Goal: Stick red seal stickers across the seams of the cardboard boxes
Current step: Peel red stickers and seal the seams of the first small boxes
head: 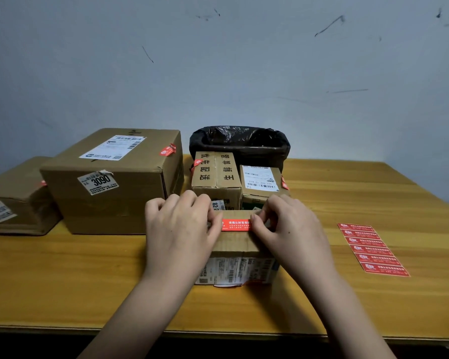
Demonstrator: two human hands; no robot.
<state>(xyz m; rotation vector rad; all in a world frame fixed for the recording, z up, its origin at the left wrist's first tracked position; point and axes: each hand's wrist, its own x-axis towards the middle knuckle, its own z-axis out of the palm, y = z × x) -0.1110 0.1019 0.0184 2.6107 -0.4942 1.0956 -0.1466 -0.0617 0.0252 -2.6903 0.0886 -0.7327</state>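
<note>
Sticker [236, 225]: we hold it flat on top of the small box [240, 244] near the table's [62, 268] front edge, long axis left to right. Left hand [178, 229] pinches its left end, right hand [288, 226] its right; both equally near. Whether it crosses a seam, we cannot tell. Sticker sheet [373, 250] toward the right edge. Sealed boxes [114, 177] and bin [240, 141] behind, not obstructing.

Bare worktop [62, 275] is seen in front on the left, and on the right up to the sheet of red stickers [373, 249]. The back is blocked by the big box [114, 182], two small boxes [215, 174] and the black-lined bin [240, 141].
</note>
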